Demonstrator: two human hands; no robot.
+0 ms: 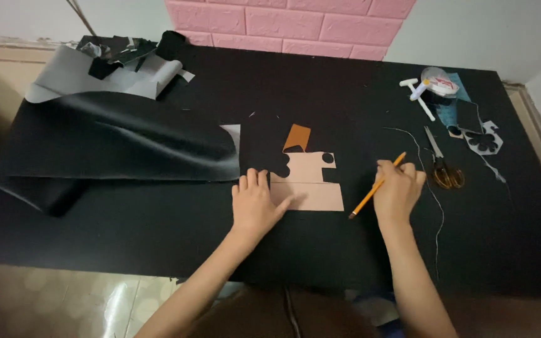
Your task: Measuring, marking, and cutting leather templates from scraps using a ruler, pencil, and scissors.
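- The left hand (255, 203) lies flat with fingers spread, gripping nothing, pressing down the left edge of a tan cardboard template (308, 183) that sits near the middle of the black table (126, 231).
- The right hand (397, 189) is curled around a yellow pencil (374, 188); the pencil's tip points toward 8 o'clock and stops just beside the template's lower right corner.
- An orange-brown tab (297, 137) stands at the template's 12 o'clock edge, touching it.
- At 9 to 10 o'clock from the left hand, a large sheet of black leather-like material (108, 144) lies in folds, its edge close to the template; it covers part of the table.
- Beyond it, at 11 o'clock, a grey sheet (76, 78) carries a heap of dark scraps (120, 50).
- At 3 o'clock from the right hand lie scissors (443, 164) with brownish handles, and a thin pale thread (436, 206) runs down the table between them and the hand.
- At 1 o'clock are a small white hammer-shaped tool (418, 92), a clear round container (439, 81) and a flower-shaped cut-out (484, 139).
- The dark cut-outs in the template blend with the table, so their outlines are hard to make out.
- Both forearms are cut off by the bottom edge.
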